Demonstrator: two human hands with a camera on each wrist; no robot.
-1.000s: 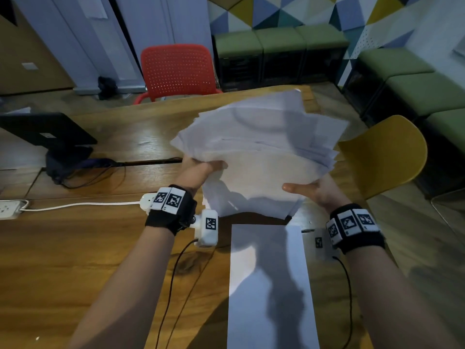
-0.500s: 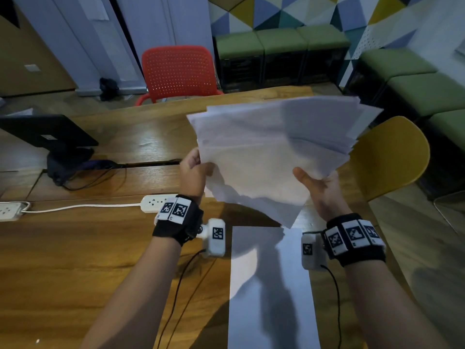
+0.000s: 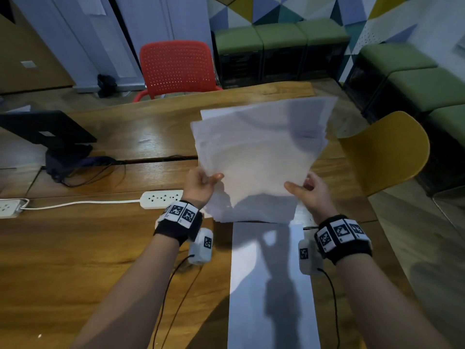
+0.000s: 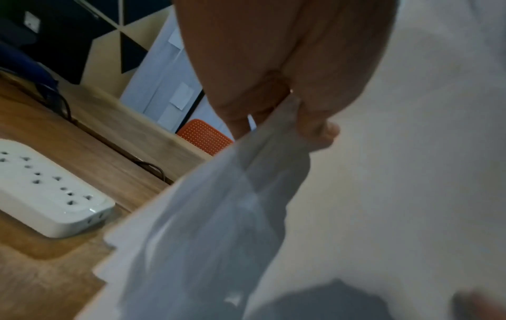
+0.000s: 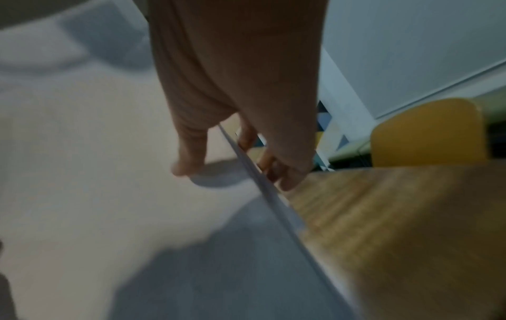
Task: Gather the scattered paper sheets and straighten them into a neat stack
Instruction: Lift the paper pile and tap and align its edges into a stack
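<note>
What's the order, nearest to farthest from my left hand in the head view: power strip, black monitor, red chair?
From the left hand:
1. Power strip, just to its left on the table.
2. Red chair, straight beyond the table's far edge.
3. Black monitor, far left.

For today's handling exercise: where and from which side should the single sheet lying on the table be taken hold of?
Take the single sheet by a long side edge, sliding fingers under from its right, where bare wooden table shows. It lies flat, and its far end sits under the held paper stack.
</note>
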